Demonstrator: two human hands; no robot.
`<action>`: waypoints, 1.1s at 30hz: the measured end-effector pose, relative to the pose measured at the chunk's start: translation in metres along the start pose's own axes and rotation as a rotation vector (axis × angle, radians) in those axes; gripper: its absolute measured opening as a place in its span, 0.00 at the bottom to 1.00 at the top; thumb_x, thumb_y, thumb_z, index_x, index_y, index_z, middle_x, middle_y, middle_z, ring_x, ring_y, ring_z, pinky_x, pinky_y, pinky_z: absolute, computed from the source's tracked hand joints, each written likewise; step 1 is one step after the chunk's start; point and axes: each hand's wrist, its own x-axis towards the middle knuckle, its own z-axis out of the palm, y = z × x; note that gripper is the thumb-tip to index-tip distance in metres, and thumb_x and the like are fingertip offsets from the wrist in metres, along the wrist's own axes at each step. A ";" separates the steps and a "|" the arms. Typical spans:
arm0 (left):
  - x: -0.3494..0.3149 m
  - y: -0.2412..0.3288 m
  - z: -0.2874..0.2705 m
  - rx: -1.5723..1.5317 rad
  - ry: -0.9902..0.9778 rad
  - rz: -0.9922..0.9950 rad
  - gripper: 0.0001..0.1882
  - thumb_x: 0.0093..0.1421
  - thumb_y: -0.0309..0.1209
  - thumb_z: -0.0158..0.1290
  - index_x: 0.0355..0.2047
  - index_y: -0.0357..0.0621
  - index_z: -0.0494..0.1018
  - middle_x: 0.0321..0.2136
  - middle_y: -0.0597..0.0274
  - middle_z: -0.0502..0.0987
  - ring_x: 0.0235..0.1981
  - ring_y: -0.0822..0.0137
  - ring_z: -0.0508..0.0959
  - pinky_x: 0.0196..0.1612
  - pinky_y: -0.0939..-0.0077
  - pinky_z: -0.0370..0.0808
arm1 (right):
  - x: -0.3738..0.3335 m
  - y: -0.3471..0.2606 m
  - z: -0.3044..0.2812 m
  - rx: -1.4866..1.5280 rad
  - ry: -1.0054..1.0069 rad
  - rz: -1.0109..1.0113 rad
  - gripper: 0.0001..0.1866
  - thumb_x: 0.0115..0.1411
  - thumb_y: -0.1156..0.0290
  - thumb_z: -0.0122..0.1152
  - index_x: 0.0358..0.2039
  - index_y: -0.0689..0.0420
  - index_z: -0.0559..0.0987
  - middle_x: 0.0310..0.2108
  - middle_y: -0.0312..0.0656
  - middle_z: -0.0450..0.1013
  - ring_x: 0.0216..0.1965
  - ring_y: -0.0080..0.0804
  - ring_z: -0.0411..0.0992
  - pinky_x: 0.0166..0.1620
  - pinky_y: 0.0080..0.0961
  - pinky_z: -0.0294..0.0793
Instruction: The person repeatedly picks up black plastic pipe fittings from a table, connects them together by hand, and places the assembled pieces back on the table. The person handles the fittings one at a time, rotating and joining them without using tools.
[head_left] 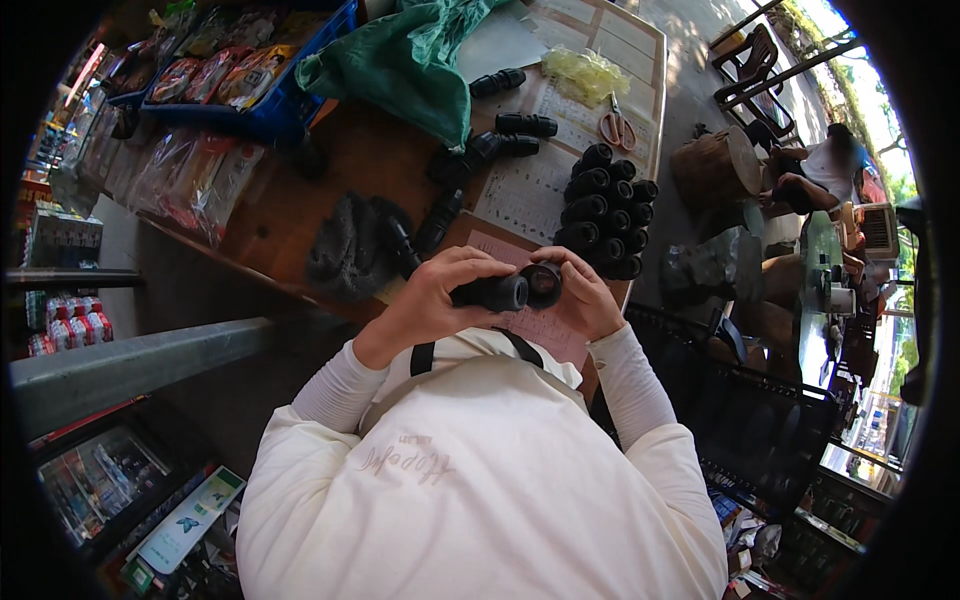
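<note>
While the left grip [432, 297] clasps a black tube [490, 294] crosswise, mouth rightward, the right grip [588, 297] pinches a round black piece [543, 287].

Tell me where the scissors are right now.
In the head view, the scissors lie toward the table's far right, between the pale yellow netting and the stacked black cylinders.

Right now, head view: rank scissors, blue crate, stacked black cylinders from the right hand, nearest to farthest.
From the right hand:
1. Stacked black cylinders: just beyond it, on the table.
2. Scissors: farther up the table, right side.
3. Blue crate: upper left.
</note>
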 end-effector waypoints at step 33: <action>-0.005 0.005 0.007 0.146 -0.058 -0.139 0.23 0.45 0.26 0.64 0.44 0.38 0.76 0.35 0.53 0.78 0.40 0.54 0.77 0.44 0.66 0.73 | -0.018 -0.038 0.045 -1.025 0.014 -0.088 0.27 0.52 0.85 0.62 0.55 0.62 0.72 0.42 0.37 0.66 0.44 0.23 0.72 0.49 0.17 0.75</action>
